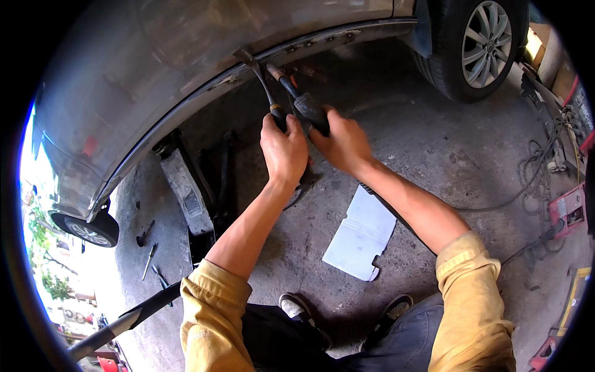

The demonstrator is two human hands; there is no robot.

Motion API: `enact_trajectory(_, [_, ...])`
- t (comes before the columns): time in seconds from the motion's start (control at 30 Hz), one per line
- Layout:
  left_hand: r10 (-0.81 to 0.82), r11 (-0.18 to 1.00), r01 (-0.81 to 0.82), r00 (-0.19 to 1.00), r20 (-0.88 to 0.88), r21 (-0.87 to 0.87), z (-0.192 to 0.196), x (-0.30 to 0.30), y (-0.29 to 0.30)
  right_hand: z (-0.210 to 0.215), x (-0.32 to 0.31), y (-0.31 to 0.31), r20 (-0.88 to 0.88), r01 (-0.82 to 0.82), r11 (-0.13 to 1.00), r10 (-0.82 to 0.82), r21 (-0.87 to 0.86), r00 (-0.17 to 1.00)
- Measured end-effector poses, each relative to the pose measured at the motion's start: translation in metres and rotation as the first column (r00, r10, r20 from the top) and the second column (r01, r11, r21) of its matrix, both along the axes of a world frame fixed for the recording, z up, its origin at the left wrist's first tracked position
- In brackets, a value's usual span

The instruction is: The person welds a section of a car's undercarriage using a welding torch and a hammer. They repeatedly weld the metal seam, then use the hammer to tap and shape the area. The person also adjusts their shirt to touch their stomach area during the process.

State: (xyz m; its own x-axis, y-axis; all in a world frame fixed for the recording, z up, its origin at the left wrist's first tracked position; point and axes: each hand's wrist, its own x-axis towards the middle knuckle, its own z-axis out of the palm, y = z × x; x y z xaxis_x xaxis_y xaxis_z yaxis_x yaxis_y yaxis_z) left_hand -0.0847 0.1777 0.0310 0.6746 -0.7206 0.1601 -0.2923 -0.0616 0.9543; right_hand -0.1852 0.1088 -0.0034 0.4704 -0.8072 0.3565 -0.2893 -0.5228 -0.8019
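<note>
My left hand (284,146) is closed round the black grip of a metal-shanked hand tool (266,87). Its flared, flat head touches or nearly touches the lower edge of a car's sill (316,43); I cannot tell if it is a hammer or a scraper. My right hand (342,137) grips a welding torch (310,111) by its black handle. The torch's copper-coloured nozzle points up toward the same stretch of sill, just right of the other tool's head. Several dark spots run along the sill's seam to the right. Both hands are close together, nearly touching.
A car wheel (486,49) stands at upper right. Beneath the car is a long metal jack (189,192). White cardboard (361,232) lies on the floor before my feet. Cables (533,167) trail at right beside a red device (567,211). A dark pole (136,316) crosses at lower left.
</note>
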Motion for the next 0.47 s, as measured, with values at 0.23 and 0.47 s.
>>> enact_trajectory(0.23, [-0.095, 0.996, 0.095, 0.994, -0.049, -0.005, 0.010, 0.009, 0.014, -0.002, -0.002, 0.001, 0.007, 0.025, 1.000, -0.025, -0.003, 1.000])
enact_trajectory(0.47, [-0.171, 0.985, 0.169, 0.984, -0.053, -0.041, 0.008, 0.006, 0.012, -0.008, -0.009, -0.004, -0.005, 0.021, 0.999, -0.022, -0.030, 1.000])
